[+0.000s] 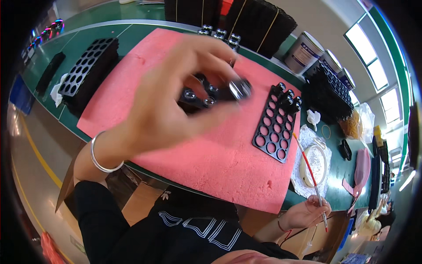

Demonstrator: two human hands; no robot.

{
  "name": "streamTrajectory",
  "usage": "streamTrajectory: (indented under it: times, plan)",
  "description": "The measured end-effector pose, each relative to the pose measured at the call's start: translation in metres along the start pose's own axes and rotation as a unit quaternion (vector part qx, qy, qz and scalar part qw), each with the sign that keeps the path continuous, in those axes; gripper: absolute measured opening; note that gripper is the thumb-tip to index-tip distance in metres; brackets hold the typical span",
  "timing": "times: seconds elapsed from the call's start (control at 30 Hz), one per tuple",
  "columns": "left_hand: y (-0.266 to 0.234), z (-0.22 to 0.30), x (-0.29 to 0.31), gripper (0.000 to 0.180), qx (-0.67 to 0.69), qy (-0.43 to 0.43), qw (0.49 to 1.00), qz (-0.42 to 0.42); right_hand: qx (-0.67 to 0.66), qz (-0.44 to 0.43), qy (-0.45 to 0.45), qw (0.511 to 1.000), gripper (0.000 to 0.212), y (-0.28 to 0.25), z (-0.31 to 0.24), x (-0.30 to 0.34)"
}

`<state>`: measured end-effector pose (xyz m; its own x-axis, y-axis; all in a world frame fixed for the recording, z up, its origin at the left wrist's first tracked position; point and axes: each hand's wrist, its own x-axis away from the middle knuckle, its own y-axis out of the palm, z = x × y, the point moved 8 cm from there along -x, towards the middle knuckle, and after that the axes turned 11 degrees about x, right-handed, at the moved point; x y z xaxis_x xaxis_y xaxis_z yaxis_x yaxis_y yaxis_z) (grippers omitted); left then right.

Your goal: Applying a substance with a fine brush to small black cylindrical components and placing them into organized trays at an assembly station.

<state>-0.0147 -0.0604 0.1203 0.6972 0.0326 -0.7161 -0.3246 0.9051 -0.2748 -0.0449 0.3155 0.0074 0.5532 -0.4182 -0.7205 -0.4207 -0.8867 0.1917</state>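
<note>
My left hand (151, 103) is raised over the pink foam mat (211, 176), large and blurred. Thumb and fingers pinch a short shiny black-and-silver cylindrical part (240, 89). Behind that hand, more dark parts with shiny round tops (190, 94) show through the gap between the fingers; what they sit in is mostly hidden. My right hand (307, 213), at the lower right, is closed around a thin paintbrush (309, 169) with a red handle, its bristles pointing up and away. On the mat's right side lies a black tray with round holes (269, 152); several shiny parts (290, 97) stand at its far end.
A round white dish (324, 163) sits on crumpled foil right of the mat. Stacked black trays stand at left (89, 66) and right (336, 90). Metal cans (303, 53) and tall black stacks (259, 26) line the back. More shiny parts (234, 40) stand at the mat's far edge.
</note>
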Motion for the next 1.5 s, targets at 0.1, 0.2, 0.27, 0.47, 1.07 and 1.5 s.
streamTrajectory:
  times: [0.1,0.2,0.27,0.47,1.07,1.5]
  plan:
    - [-0.034,-0.036,0.002,0.042,-0.025,-0.079,0.994,0.07,-0.014,0.03,0.019,0.999,0.021,0.0,0.002,0.001]
    - [-0.051,-0.066,0.006,0.036,-0.078,-0.152,0.982,0.081,-0.018,0.018,0.011,1.0,0.021,0.004,0.0,0.001]
    - [-0.055,-0.08,0.007,0.036,-0.119,-0.168,0.976,0.076,0.011,0.036,0.015,0.999,0.021,0.005,-0.002,0.002]
    - [-0.056,-0.076,-0.004,0.039,-0.235,-0.115,0.964,0.04,0.045,0.049,0.01,0.998,0.022,0.006,-0.004,0.002]
    - [0.181,-0.076,-0.031,0.032,-0.279,-0.072,0.945,-0.155,-0.023,0.089,0.0,0.996,0.024,-0.008,-0.003,0.001]
    - [0.189,-0.109,-0.063,0.026,-0.218,-0.054,0.972,-0.069,0.002,0.096,-0.043,0.994,0.024,-0.016,-0.009,-0.014]
